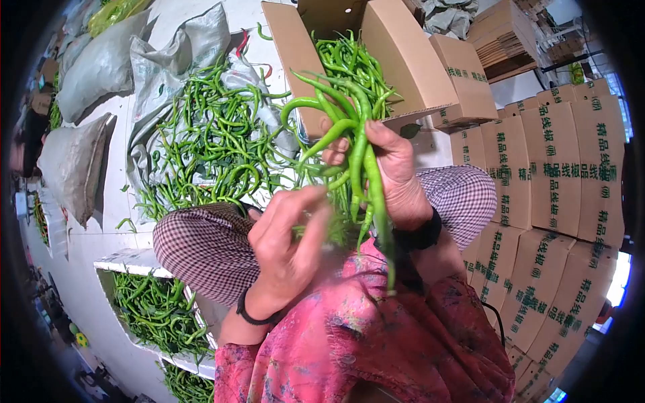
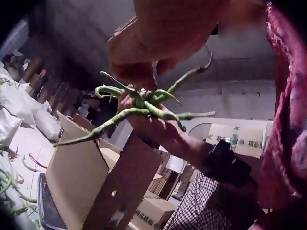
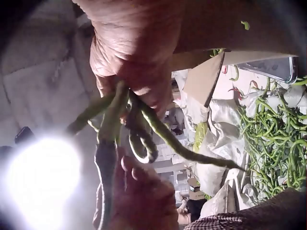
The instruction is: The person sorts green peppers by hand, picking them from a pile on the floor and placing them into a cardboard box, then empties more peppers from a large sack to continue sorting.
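Note:
My right hand (image 1: 396, 174) grips a bunch of long green chili peppers (image 1: 363, 134) in front of the chest. Some of them curve out to the left and others hang down past the palm. Beside the bunch, on its left, my left hand (image 1: 285, 232) is raised with bent fingers, blurred in the head view. In the left wrist view its fingers (image 2: 134, 67) come right up to the peppers (image 2: 148, 108), which fan out from the right hand. I cannot tell whether the left fingertips pinch one.
An open cardboard box (image 1: 410, 50) with green peppers stands ahead. Left of it, loose peppers (image 1: 208, 134) lie heaped on sacking. Full white sacks (image 1: 101, 70) rest at the far left, a white crate (image 1: 144, 258) of peppers at lower left. Printed cartons (image 1: 551, 168) are stacked at right.

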`<state>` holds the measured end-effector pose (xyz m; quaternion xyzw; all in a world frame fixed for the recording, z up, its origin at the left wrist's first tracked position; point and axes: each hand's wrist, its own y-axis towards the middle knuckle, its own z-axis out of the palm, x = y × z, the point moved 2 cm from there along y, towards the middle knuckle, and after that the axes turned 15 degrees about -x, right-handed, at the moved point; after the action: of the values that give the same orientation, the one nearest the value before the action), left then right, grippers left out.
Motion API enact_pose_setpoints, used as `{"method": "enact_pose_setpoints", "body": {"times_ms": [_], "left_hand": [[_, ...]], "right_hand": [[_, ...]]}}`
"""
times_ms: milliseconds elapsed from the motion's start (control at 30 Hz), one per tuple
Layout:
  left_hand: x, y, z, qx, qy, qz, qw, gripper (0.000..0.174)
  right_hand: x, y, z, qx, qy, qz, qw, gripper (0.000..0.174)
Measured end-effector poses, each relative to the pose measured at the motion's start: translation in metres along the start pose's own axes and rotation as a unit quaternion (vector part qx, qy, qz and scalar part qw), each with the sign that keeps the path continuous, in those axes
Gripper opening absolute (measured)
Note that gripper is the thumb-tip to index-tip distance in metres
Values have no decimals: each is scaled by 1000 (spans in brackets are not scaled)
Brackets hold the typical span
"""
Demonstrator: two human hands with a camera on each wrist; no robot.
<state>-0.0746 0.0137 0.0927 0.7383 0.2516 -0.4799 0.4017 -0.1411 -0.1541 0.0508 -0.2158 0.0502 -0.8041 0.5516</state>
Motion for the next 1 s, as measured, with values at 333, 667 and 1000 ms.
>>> {"method": "enact_pose_setpoints", "body": {"times_ms": [333,667,1000], "left_hand": [[46,1,36,-24,4,-87,996,23],[48,9,18,24,-312,-389,867,24],[45,3,0,27,-271,-414,868,25]], "right_hand": [[-15,4,-1,-36,-162,-59,984,72],[-11,9,-6,-63,-176,-65,980,50],[22,6,-6,-109,-152,-93,978,57]]}}
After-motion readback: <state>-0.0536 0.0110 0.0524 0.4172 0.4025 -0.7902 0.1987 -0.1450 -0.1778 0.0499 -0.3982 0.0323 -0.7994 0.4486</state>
